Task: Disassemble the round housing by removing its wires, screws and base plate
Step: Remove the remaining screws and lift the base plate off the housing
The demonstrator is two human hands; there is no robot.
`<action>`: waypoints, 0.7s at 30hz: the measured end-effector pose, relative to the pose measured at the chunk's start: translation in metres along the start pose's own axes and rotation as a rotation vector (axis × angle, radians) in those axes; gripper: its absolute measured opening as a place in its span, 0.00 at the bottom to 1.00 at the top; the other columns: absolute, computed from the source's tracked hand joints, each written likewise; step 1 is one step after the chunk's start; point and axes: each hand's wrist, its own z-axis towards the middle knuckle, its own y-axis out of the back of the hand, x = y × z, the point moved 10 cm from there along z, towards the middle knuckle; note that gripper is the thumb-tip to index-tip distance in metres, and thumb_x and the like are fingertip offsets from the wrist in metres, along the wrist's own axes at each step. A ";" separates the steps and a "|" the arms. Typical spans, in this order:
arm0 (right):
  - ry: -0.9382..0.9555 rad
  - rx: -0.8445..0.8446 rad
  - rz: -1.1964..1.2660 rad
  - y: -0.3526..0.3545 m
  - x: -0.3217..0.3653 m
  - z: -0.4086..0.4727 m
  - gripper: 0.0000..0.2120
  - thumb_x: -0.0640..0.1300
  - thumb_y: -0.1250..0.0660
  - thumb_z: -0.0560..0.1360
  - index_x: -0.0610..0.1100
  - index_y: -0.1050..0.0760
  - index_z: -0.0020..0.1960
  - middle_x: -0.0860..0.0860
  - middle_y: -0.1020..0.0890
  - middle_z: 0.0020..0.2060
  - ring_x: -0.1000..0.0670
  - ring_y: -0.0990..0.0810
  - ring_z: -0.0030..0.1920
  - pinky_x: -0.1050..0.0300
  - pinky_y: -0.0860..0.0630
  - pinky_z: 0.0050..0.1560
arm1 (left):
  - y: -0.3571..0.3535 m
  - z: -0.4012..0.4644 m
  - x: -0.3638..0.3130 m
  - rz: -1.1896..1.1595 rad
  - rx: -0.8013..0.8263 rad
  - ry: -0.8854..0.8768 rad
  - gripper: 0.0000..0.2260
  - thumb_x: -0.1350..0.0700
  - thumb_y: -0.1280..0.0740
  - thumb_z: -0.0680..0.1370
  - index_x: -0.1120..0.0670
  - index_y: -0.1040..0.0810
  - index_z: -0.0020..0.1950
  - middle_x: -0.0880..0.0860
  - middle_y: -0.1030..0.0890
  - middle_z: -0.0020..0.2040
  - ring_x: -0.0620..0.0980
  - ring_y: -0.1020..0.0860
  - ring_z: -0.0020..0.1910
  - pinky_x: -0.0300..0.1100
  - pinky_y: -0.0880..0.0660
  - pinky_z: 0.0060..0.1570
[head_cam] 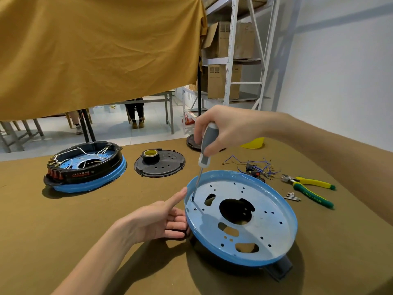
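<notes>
Screw removal is in hand: the right hand (223,128) grips a screwdriver (207,145), tip in the housing (276,209) just beyond the left hand's (157,222) straight fingers, which brace the rim. Next likely calls for steady downward pressure while turning.

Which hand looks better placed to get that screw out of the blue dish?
The right hand. It already grips the screwdriver, whose tip sits at the left edge of the blue housing. The left hand only steadies the rim with straight fingers.
</notes>
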 end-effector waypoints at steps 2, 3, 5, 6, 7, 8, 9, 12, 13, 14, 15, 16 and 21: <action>-0.035 -0.018 -0.002 0.001 -0.010 -0.005 0.12 0.53 0.23 0.72 0.55 0.21 0.53 0.60 0.22 0.47 0.56 0.20 0.43 0.68 0.28 0.35 | 0.001 -0.002 0.003 -0.137 0.027 0.016 0.38 0.32 0.24 0.67 0.64 0.17 0.59 0.60 0.16 0.53 0.54 0.17 0.51 0.49 0.18 0.55; -0.075 -0.046 -0.006 0.000 -0.018 -0.007 0.12 0.56 0.24 0.73 0.53 0.21 0.53 0.58 0.21 0.45 0.56 0.18 0.39 0.68 0.27 0.33 | 0.003 -0.003 0.004 -0.205 0.025 0.018 0.32 0.37 0.25 0.71 0.65 0.16 0.58 0.61 0.16 0.52 0.55 0.17 0.50 0.49 0.17 0.54; -0.167 -0.099 0.018 -0.003 -0.039 -0.013 0.15 0.61 0.29 0.75 0.49 0.20 0.50 0.52 0.17 0.37 0.57 0.19 0.29 0.66 0.26 0.28 | 0.007 -0.003 0.007 -0.311 -0.006 0.026 0.18 0.50 0.28 0.78 0.65 0.17 0.55 0.61 0.16 0.50 0.55 0.15 0.46 0.48 0.16 0.48; -0.198 -0.118 0.048 -0.004 -0.049 -0.018 0.16 0.62 0.30 0.76 0.48 0.20 0.48 0.51 0.17 0.35 0.58 0.21 0.26 0.65 0.26 0.27 | 0.008 -0.004 0.008 -0.336 -0.027 0.029 0.13 0.56 0.30 0.80 0.65 0.18 0.56 0.61 0.15 0.49 0.55 0.15 0.44 0.48 0.16 0.45; -0.215 -0.127 0.090 -0.006 -0.058 -0.022 0.16 0.61 0.29 0.76 0.48 0.19 0.47 0.50 0.16 0.34 0.58 0.21 0.25 0.64 0.26 0.28 | 0.009 -0.003 0.008 -0.345 -0.048 0.023 0.11 0.60 0.31 0.80 0.65 0.18 0.57 0.61 0.15 0.48 0.54 0.14 0.43 0.48 0.16 0.44; -0.219 -0.131 0.147 -0.007 -0.066 -0.027 0.15 0.60 0.28 0.75 0.48 0.18 0.47 0.48 0.16 0.34 0.57 0.21 0.26 0.64 0.26 0.29 | 0.010 -0.002 0.008 -0.349 -0.065 0.009 0.11 0.61 0.30 0.78 0.65 0.17 0.58 0.60 0.15 0.50 0.54 0.14 0.44 0.47 0.15 0.45; -0.217 -0.140 0.212 -0.009 -0.073 -0.032 0.14 0.58 0.27 0.75 0.48 0.17 0.46 0.47 0.15 0.35 0.56 0.20 0.28 0.62 0.25 0.30 | 0.013 0.000 0.007 -0.351 -0.078 -0.009 0.12 0.61 0.28 0.76 0.65 0.16 0.58 0.60 0.14 0.52 0.53 0.14 0.46 0.47 0.15 0.46; -0.256 -0.235 0.435 -0.016 -0.096 -0.047 0.11 0.55 0.25 0.73 0.47 0.15 0.46 0.47 0.15 0.34 0.54 0.20 0.30 0.62 0.23 0.32 | 0.017 0.002 0.005 -0.378 -0.087 -0.047 0.15 0.59 0.24 0.71 0.63 0.14 0.56 0.59 0.14 0.54 0.52 0.14 0.47 0.44 0.16 0.41; -0.296 -0.273 0.530 -0.022 -0.107 -0.053 0.11 0.54 0.24 0.73 0.47 0.14 0.45 0.49 0.15 0.34 0.55 0.20 0.29 0.64 0.23 0.32 | 0.018 0.003 0.006 -0.408 -0.090 -0.046 0.15 0.59 0.24 0.71 0.63 0.15 0.57 0.59 0.14 0.54 0.52 0.14 0.47 0.43 0.17 0.39; -0.347 -0.302 0.627 -0.029 -0.119 -0.058 0.11 0.54 0.23 0.72 0.46 0.14 0.45 0.50 0.15 0.34 0.55 0.20 0.29 0.65 0.23 0.33 | 0.019 0.003 0.007 -0.457 -0.096 -0.041 0.15 0.59 0.25 0.72 0.64 0.15 0.57 0.60 0.14 0.54 0.53 0.14 0.47 0.44 0.17 0.38; -0.400 -0.322 0.717 -0.037 -0.131 -0.063 0.13 0.54 0.22 0.70 0.45 0.14 0.46 0.50 0.15 0.33 0.55 0.20 0.30 0.66 0.23 0.32 | 0.019 0.004 0.008 -0.495 -0.099 -0.039 0.15 0.59 0.26 0.74 0.64 0.16 0.58 0.60 0.14 0.54 0.54 0.14 0.48 0.45 0.17 0.39; -0.448 -0.341 0.809 -0.044 -0.142 -0.068 0.15 0.54 0.22 0.69 0.43 0.14 0.47 0.50 0.15 0.33 0.55 0.20 0.30 0.66 0.23 0.32 | 0.019 0.005 0.008 -0.498 -0.100 -0.046 0.14 0.57 0.26 0.74 0.63 0.16 0.56 0.60 0.14 0.51 0.54 0.14 0.45 0.45 0.17 0.39; -0.653 -0.425 1.375 -0.088 -0.183 -0.095 0.17 0.47 0.24 0.74 0.37 0.18 0.56 0.43 0.14 0.40 0.52 0.18 0.32 0.62 0.20 0.31 | 0.025 0.005 0.001 -0.342 -0.176 -0.074 0.28 0.41 0.25 0.70 0.64 0.17 0.56 0.60 0.13 0.50 0.54 0.14 0.45 0.46 0.17 0.40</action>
